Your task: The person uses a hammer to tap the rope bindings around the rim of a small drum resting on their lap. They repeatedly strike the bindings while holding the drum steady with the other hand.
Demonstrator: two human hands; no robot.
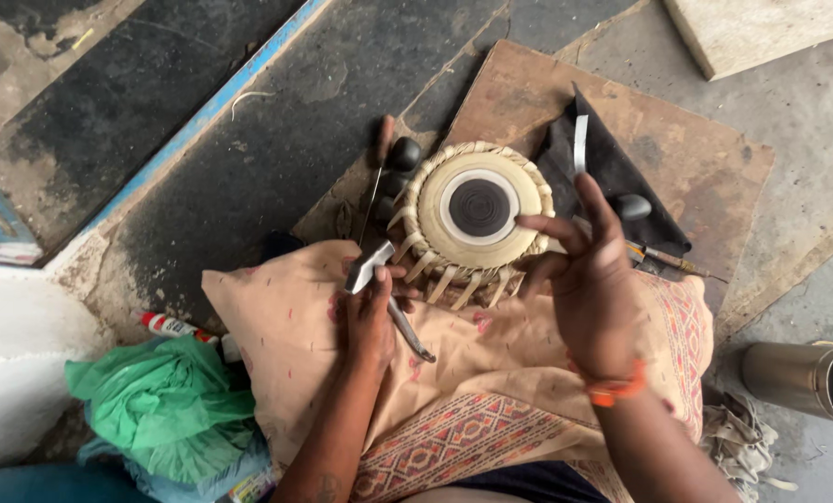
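My left hand [372, 321] grips a small metal hammer [384, 296] beside the round cream drum with woven straps [477, 216]. My right hand [589, 279], fingers spread, steadies the drum's rim on the patterned beige cloth [491, 391]; lacing looks complete, tuning seemingly underway.

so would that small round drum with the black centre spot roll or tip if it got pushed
The small round drum with the black centre spot probably won't roll: it stands head-up. The right hand steadies its rim. Its seat, the patterned beige cloth, looks soft, so a tilt seems possible.

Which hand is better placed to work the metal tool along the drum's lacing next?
Probably the left hand: it grips the metal tool with its head at the drum lacing. The right hand holds no tool; its fingers rest on the rim.
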